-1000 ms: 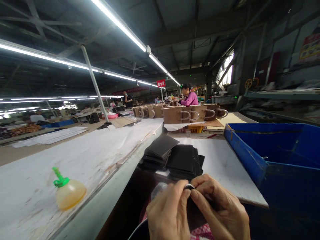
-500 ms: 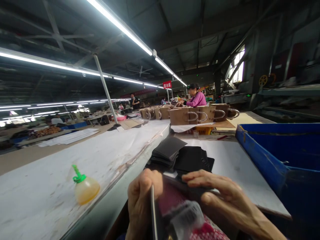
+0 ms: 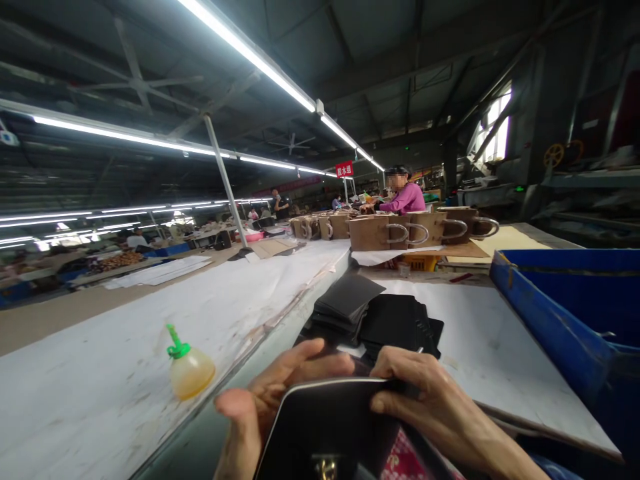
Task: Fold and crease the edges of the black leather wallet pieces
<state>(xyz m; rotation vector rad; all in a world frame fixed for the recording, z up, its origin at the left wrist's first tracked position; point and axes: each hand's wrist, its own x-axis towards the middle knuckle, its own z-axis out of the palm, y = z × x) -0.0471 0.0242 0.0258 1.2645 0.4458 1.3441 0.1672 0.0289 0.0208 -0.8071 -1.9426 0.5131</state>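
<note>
A black leather-like bag part (image 3: 325, 417) with a pale edge and a gold-coloured metal fitting (image 3: 327, 468) is at the bottom centre, its broad face toward me. My right hand (image 3: 425, 387) pinches its upper right edge between thumb and fingers. At its left side is my left hand (image 3: 273, 393), fingers and thumb spread apart and partly hidden behind the part. Just beyond my hands lie stacks of black flat pieces (image 3: 397, 323), some of them with greyish faces (image 3: 347, 298). Red patterned cloth (image 3: 403, 457) shows below the right hand.
A squeeze bottle (image 3: 191, 375) with a green nozzle stands on the white-covered table (image 3: 125, 373) at left. At right is a blue bin (image 3: 545, 320). Brown bag bodies with handles (image 3: 370, 232) line the table ahead. A co-worker in a purple top (image 3: 407, 199) is behind them.
The black part has turned from edge-on to face me. My left hand has let go of it and spread its fingers, while my right hand has closed on its edge. The view has shifted slightly left.
</note>
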